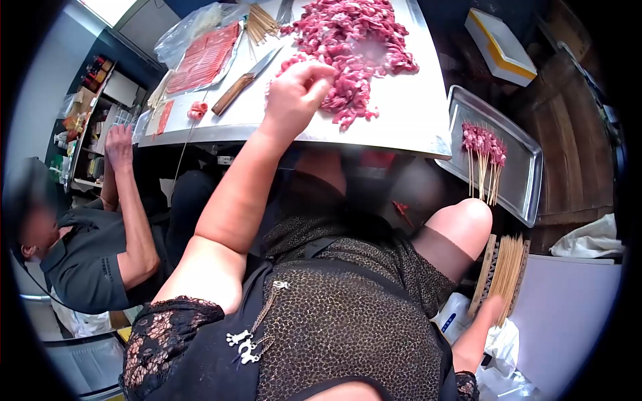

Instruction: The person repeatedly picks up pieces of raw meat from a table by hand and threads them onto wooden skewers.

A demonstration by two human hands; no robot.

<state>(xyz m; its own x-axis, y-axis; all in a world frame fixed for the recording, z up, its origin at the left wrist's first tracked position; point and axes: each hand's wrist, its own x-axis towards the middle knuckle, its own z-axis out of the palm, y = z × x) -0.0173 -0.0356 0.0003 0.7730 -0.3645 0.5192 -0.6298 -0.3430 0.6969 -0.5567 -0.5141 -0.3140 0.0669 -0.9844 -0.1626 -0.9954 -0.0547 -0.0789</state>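
Note:
My left hand (304,90) is over the near left edge of a heap of raw cut meat (348,40) on the white table. Its fingers are curled closed, and whatever they may hold is hidden. Down at the lower right, my right hand (489,311) is at the near end of a bundle of bamboo skewers (509,274) in an open box. Its fingers are not clear enough to show a grip. Several meat skewers (484,148) lie together on a metal tray (525,194) right of the table.
A knife with a wooden handle (234,93) lies left of the meat, beside packed red strips (206,57) and loose sticks (261,25). At the left sits another person (100,257), both hands raised by the table's edge. A white and yellow box (500,47) stands at the far right.

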